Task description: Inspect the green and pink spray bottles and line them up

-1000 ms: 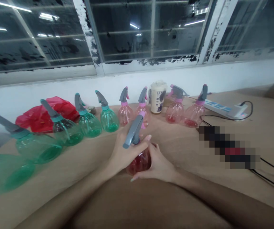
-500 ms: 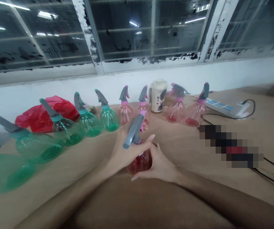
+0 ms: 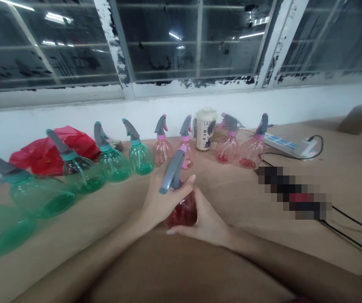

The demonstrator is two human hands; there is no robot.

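- At center, a person's two hands close around one red-filled spray bottle, its base at or near the tan surface; contact there cannot be confirmed.
- The left hand, coming in from seven o'clock, is wrapped around the bottle's neck just below its gray trigger head, thumb across the front.
- The right hand, entering from five o'clock, curves around the bottle's body, thumb on the near side.
- Over the past second, the whole scene has slid slightly left in view, and less of the right hand's fingertips shows beyond the bottle. The two-handed grip is otherwise little changed, suggesting that this bottle remains the piece being worked on.
- From the held bottle, a blurred-out dark object lies at three o'clock; a green bottle, its top cut off by the frame, sits near nine.
- Farther out, more green bottles curve from nine to eleven, before a red plastic bag at ten.
- Pink bottles stand at twelve, one and two, flanking a lidded cup; a white power strip lies at two.
- Beyond rise a white wall and dark windows.
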